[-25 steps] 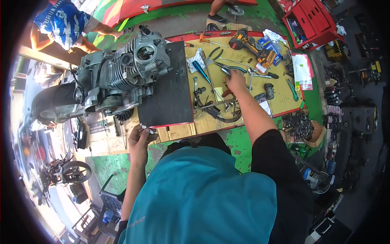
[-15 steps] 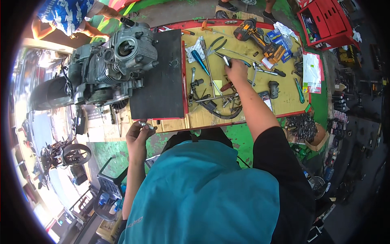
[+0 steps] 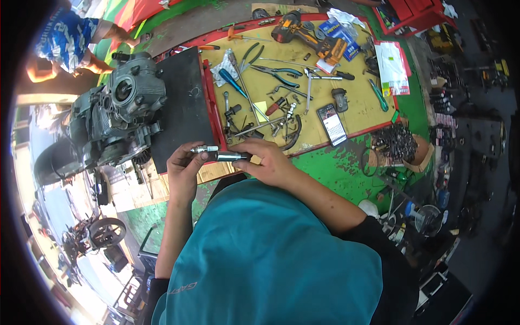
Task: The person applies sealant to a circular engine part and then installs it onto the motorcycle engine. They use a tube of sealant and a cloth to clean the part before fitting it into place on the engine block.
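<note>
Close to my body at the bench's front edge, my left hand [image 3: 184, 169] pinches a silver spark plug [image 3: 207, 149]. My right hand [image 3: 266, 162] grips a cylindrical metal socket [image 3: 227, 156], held beside the plug and pointed toward it. Just beyond lie a black mat [image 3: 179, 108] and a red-rimmed yellow tabletop [image 3: 357, 114] strewn with pliers [image 3: 271, 73], screwdrivers [image 3: 232, 81], several wrenches and a phone [image 3: 331, 125].
A large engine [image 3: 116, 108] fills the bench's left part. Cordless drills [image 3: 292, 32] lie at the back. A person [image 3: 70, 38] stands top left. A red tool cabinet [image 3: 406, 16], a box of parts [image 3: 398, 146] and a motorcycle [image 3: 97, 233] surround the bench.
My right hand has drawn back from the pliers to the front with a socket in it, next to my left hand. The left hand has risen slightly with the plug.
</note>
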`<state>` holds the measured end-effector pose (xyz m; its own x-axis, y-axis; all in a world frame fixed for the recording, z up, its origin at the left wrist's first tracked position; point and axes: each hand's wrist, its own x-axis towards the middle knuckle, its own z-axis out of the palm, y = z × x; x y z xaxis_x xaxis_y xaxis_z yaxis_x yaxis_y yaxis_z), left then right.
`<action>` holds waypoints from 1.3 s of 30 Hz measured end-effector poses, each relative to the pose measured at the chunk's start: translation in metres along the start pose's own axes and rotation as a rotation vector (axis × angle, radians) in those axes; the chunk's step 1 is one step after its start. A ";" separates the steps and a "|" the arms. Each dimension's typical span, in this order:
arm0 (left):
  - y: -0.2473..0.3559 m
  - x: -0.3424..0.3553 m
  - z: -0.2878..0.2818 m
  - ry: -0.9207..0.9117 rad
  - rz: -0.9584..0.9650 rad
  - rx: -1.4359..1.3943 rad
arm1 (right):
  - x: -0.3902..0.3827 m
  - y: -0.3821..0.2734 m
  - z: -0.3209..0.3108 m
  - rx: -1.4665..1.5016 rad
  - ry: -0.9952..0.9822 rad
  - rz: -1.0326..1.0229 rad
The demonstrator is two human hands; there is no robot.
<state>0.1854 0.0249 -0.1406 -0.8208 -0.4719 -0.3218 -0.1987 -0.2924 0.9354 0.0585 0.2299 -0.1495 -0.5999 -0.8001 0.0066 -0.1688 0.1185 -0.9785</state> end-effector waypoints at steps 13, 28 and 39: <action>0.007 -0.027 -0.035 0.043 0.004 0.250 | 0.006 0.005 0.041 0.129 -0.100 -0.013; 0.003 -0.030 -0.034 -0.139 -0.007 0.359 | 0.001 0.016 0.053 0.489 -0.156 0.147; 0.002 -0.018 -0.011 -0.136 -0.022 0.237 | -0.034 0.137 0.024 -0.695 0.182 0.108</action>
<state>0.2056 0.0233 -0.1345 -0.8762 -0.3466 -0.3348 -0.3240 -0.0906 0.9417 0.0743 0.2595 -0.2884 -0.7515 -0.6597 0.0108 -0.5230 0.5856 -0.6193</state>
